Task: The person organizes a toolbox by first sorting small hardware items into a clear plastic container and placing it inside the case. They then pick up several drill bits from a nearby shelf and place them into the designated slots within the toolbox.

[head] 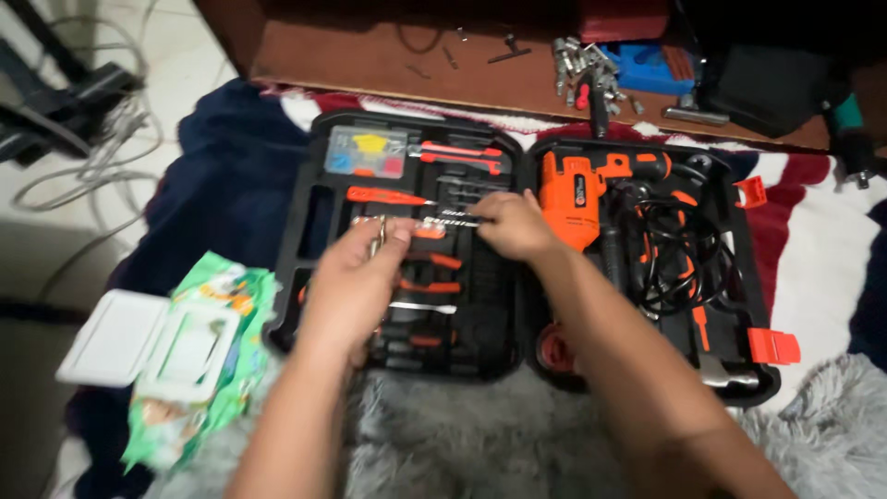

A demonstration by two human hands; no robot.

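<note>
One open black tool case [305, 231] lies across the bed, holding one orange drill [577, 189]. Two hands work over its left half: the right hand [513, 225] pinches one drill bit [450, 221], long axis left-right, tip pointing left; the left hand [356, 277] grips a small metal piece [377, 233].

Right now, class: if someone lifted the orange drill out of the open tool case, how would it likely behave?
The orange drill looks bulky with a solid motor body, so it is probably heavy for its size. Its black cord lies coiled beside it and would likely trail floppily. It sits snug in the black case, so it may resist at first.
</note>
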